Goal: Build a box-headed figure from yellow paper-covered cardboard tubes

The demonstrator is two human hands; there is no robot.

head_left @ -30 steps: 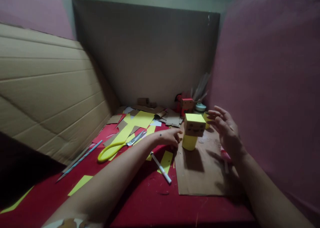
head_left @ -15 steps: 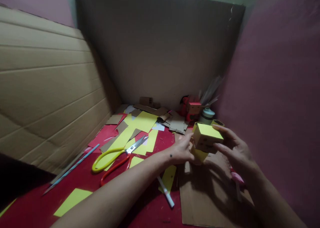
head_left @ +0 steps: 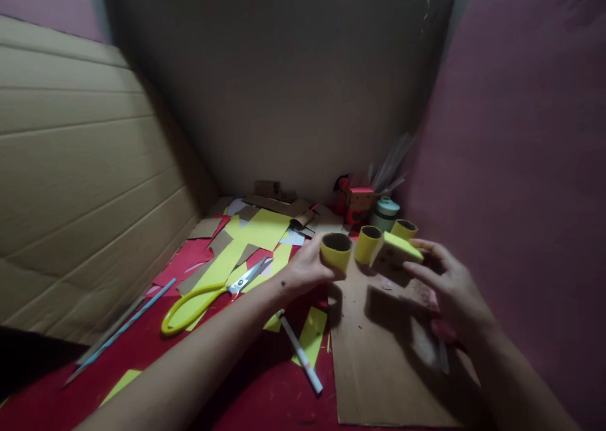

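My left hand (head_left: 307, 264) grips a short cardboard tube (head_left: 335, 257) wrapped in yellow paper, its dark hollow end facing up. In my right hand (head_left: 447, 279) is a small cardboard box (head_left: 395, 260) with a yellow top and dark marks on its side, pinched between thumb and fingers and tilted. Two more yellow-wrapped tubes stand behind the box: one yellow tube (head_left: 367, 247) between my hands, another yellow tube (head_left: 404, 229) farther right. Below both hands lies a flat cardboard sheet (head_left: 398, 368), with their shadows on it.
Scissors (head_left: 227, 287) lie left of my left forearm among yellow paper scraps (head_left: 265, 229). A white pen (head_left: 300, 355) rests near the cardboard sheet. A light blue stick (head_left: 127, 320) lies far left. A pale bottle (head_left: 386, 213) and a red boxy figure (head_left: 360, 200) stand at the back.
My hands have moved apart. The yellow tube in my left hand has come left, away from the box, which is now tilted in my right hand. The view has shifted slightly.
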